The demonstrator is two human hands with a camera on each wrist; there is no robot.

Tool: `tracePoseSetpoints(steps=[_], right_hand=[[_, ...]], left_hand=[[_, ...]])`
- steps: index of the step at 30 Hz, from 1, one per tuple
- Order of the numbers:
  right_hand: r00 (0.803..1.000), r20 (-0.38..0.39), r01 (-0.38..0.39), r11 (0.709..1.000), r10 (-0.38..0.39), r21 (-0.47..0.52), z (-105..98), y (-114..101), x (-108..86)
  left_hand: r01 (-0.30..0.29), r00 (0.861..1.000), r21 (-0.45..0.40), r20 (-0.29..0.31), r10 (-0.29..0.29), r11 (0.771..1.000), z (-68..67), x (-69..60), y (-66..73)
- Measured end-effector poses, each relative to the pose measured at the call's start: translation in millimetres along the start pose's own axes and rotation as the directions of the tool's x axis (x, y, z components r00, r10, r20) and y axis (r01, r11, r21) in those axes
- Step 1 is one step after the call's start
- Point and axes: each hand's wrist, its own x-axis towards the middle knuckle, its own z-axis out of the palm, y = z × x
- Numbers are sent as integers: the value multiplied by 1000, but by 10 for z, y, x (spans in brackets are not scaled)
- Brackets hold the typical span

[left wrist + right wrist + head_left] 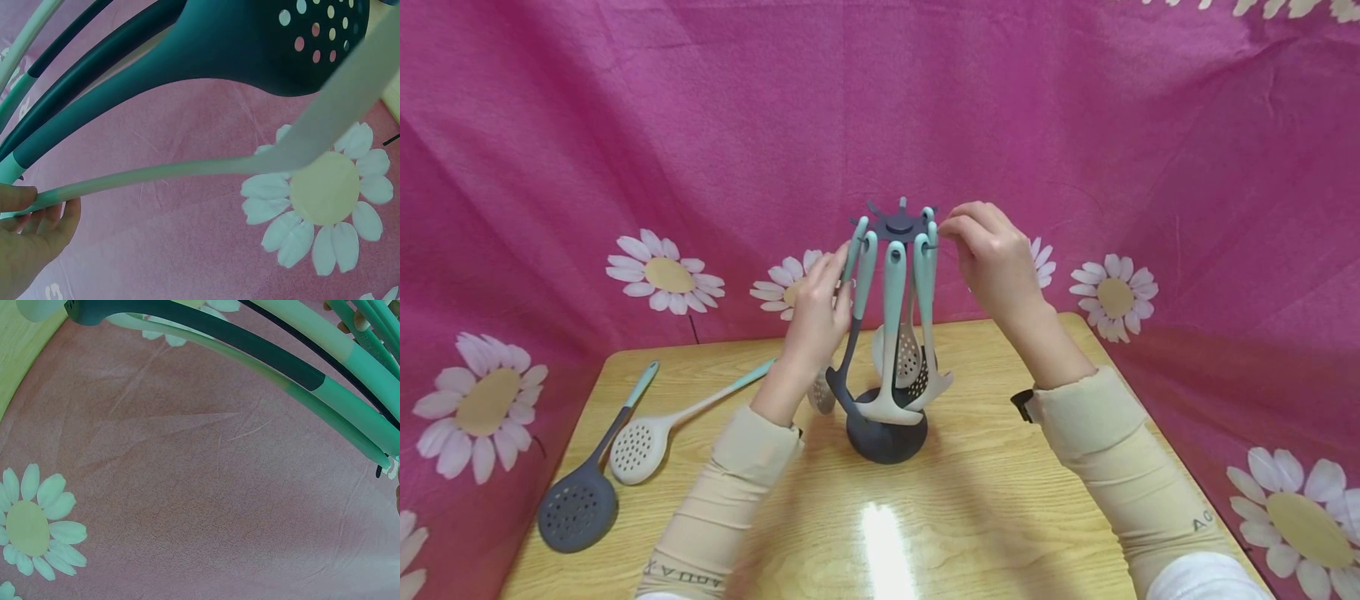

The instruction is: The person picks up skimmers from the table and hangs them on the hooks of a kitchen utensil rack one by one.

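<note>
At the lower left of the frame the dark skimmer (577, 512) lies on the table (1037, 517), and just right of it lies the pale skimmer (638, 452), handle slanting to the upper right. Mid-frame stands the rack (898, 224) on its round base (887, 448). By my reckoning the work is part-way along: several green-handled pieces hang round the rack, among them a dark one (841, 385) at its left and a pale one (891, 408) in front, while the two skimmers are off it. A prong at the back left of the rack looks bare to me.

As for the fingers, the left hand (817, 312), left of the rack, is closed in a pinch. The left wrist view shows thumb and fingertips round the green handle of a pale utensil (162, 174), close to where its pale shaft begins; the shaft runs away to the upper right of that view. Whether its loop is seated on a prong I can't make out.

The right hand (1000, 258), right of the rack, has its fingers bent, tips just beside the handle tops at the rack's right edge. Whether they grip anything I can't tell; its wrist view barely catches them.
</note>
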Motion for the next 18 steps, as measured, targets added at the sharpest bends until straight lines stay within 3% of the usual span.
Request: tracePoseSetpoints(steps=[9, 18], right_hand=[[1000, -20, -3, 1000, 3, 7, 10, -8, 4], [1000, -21, -12, 1000, 12, 0, 10, -9, -7]], left_hand=[[19, 1000, -10, 2, -19, 1000, 21, -15, 6], [-8, 1000, -27, -7, 8, 1000, 57, -25, -17]])
